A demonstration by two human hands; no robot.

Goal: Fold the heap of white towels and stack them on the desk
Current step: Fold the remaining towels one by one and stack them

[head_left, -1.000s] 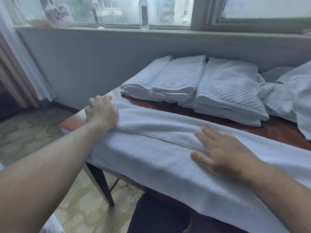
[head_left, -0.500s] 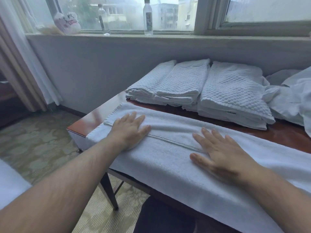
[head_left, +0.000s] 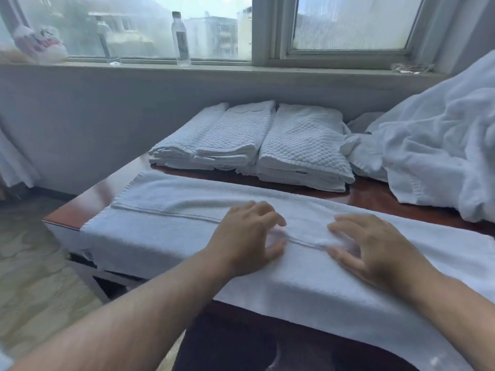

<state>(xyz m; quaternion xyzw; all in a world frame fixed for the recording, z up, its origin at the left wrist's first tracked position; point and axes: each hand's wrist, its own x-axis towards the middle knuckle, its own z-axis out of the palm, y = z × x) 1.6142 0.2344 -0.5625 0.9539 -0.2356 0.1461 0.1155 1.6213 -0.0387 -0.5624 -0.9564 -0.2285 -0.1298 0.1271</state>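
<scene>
A long white towel [head_left: 174, 210], folded lengthwise, lies across the front of the red-brown desk [head_left: 91, 199], and its near side hangs over the desk edge. My left hand [head_left: 249, 236] and my right hand [head_left: 375, 245] sit close together at the towel's middle. Fingers and thumbs of both are curled and pinch the top layer along its hemmed edge. Behind the towel stand two stacks of folded white towels [head_left: 222, 140] [head_left: 302, 148]. The unfolded heap [head_left: 434, 145] is piled at the right.
The desk backs onto a grey wall under a window sill holding two clear bottles [head_left: 181, 41] [head_left: 104, 38] and a plastic bag [head_left: 40, 44]. A curtain [head_left: 13, 162] hangs at the left. Patterned carpet lies left of the desk, and something dark [head_left: 227, 344] sits beneath its front edge.
My left hand slid right along the towel from its left end to the middle. Both hands went from lying flat to curling their fingers on the hemmed edge.
</scene>
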